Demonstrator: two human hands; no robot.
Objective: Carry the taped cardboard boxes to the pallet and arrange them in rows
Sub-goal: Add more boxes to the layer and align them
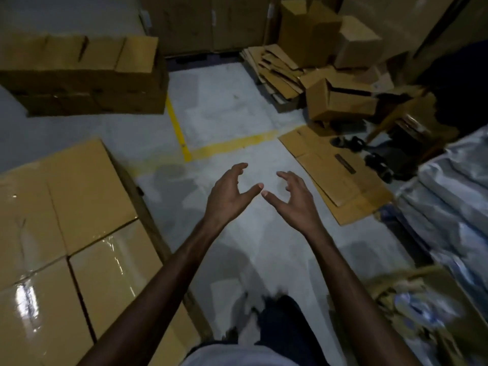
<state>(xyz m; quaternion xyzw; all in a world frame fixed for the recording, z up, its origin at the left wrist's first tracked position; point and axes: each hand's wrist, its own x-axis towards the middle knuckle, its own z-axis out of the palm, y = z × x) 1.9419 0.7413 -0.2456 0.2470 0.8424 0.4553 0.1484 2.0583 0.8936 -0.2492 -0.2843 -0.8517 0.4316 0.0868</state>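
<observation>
My empty left hand (229, 192) and right hand (290, 198) hover spread, thumbs almost touching, right of several glossy-taped brown cardboard boxes (79, 233) already in rows; loose boxes (340, 101) beyond them likely remain.

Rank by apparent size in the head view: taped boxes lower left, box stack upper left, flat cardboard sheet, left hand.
1. taped boxes, largest, though nearness to the camera helps.
2. box stack.
3. flat cardboard sheet.
4. left hand.
</observation>
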